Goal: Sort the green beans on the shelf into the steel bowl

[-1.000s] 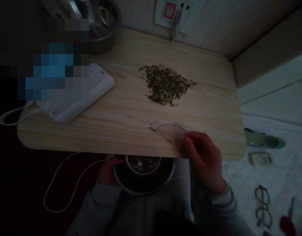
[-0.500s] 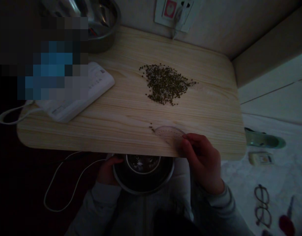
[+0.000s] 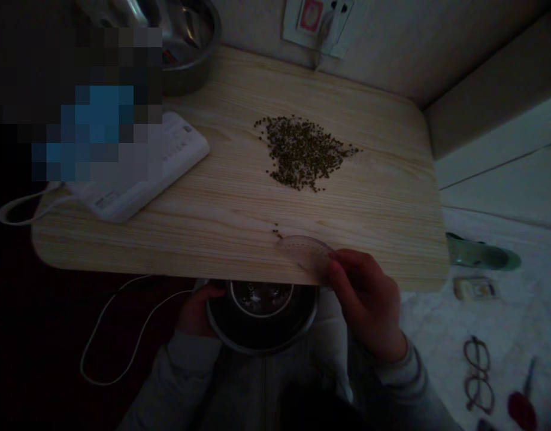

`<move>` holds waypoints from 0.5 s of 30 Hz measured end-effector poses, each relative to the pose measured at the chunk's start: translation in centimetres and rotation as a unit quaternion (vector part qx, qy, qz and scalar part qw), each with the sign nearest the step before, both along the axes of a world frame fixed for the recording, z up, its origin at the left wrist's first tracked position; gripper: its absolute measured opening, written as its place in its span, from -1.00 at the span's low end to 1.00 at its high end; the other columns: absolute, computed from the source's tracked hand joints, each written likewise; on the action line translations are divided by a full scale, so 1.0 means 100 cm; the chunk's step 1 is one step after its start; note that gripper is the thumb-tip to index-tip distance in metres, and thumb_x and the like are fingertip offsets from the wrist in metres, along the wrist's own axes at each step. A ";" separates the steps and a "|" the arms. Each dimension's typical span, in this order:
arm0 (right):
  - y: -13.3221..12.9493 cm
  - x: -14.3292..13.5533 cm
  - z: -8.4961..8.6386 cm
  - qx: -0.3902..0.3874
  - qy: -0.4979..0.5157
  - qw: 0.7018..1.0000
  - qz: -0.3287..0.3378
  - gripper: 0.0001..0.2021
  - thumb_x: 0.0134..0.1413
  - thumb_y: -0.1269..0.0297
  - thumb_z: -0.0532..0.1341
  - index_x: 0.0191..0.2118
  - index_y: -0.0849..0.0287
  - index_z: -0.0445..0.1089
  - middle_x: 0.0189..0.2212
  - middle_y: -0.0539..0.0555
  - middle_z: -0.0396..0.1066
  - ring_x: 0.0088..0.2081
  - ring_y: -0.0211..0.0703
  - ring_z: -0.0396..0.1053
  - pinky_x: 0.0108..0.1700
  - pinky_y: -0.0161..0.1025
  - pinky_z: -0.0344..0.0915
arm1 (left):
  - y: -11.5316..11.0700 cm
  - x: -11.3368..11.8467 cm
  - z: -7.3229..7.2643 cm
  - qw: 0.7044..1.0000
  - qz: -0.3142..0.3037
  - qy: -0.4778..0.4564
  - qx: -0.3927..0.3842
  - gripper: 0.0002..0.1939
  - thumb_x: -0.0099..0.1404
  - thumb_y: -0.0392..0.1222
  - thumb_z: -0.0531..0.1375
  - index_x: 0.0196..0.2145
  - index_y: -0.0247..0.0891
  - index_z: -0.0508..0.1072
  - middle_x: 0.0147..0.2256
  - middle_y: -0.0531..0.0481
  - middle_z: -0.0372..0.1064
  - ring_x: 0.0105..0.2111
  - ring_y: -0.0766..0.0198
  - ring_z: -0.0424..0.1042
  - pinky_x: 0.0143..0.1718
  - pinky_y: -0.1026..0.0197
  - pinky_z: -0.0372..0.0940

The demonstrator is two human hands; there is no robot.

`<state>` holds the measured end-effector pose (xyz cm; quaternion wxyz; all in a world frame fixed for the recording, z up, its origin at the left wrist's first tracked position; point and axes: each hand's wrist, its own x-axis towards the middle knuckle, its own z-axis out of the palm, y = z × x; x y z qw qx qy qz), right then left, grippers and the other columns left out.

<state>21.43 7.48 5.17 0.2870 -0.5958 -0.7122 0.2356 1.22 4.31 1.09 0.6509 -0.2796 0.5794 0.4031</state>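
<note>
Across a pale wood-grained table (image 3: 212, 197), pinches a clear protractor (image 3: 305, 248) near the front edge with the right hand (image 3: 368, 299), clamping it between thumb and fingers, just beside stray seeds (image 3: 276, 230). Below, grips a bowl (image 3: 262, 335) by its left rim with the left hand (image 3: 199, 314); cannot make out its hidden fingers. Faces a seed heap (image 3: 302, 152) farther back.

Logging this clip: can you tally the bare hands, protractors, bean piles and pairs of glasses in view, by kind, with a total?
Bare hands: 2 (left hand, right hand)
Clear protractor: 1
Bean pile: 1
Pair of glasses: 1
Total: 5
</note>
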 end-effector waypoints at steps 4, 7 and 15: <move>-0.003 -0.003 -0.001 0.007 -0.020 1.000 0.001 -0.91 -0.03 0.34 0.11 -0.32 0.12 0.27 -0.49 0.00 0.36 -0.49 -0.27 0.31 -0.43 -0.27 0.29 | -0.001 0.000 0.000 1.000 -0.002 0.022 0.005 -0.82 -0.14 -0.45 0.06 -0.65 -0.28 0.43 -0.65 -0.11 0.44 -0.20 -0.08 0.35 -0.27 0.03 0.34; -0.004 0.000 -0.003 0.010 -0.026 0.999 -0.021 -0.90 -0.04 0.32 0.12 -0.33 0.13 0.27 -0.49 0.01 0.36 -0.48 -0.26 0.31 -0.43 -0.26 0.29 | 0.000 -0.001 -0.001 1.000 -0.010 0.022 -0.012 -0.81 -0.13 -0.46 0.06 -0.63 -0.28 0.43 -0.68 -0.09 0.42 -0.20 -0.05 0.36 -0.27 0.07 0.34; 0.000 0.008 -0.005 0.007 -0.020 0.997 -0.078 -0.86 -0.05 0.30 0.13 -0.30 0.15 0.28 -0.44 0.03 0.36 -0.42 -0.23 0.33 -0.41 -0.25 0.29 | 0.001 0.001 -0.001 1.000 0.003 -0.001 0.030 -0.78 -0.11 -0.47 0.03 -0.64 -0.32 0.45 -0.60 -0.11 0.46 -0.23 -0.03 0.38 -0.26 0.09 0.33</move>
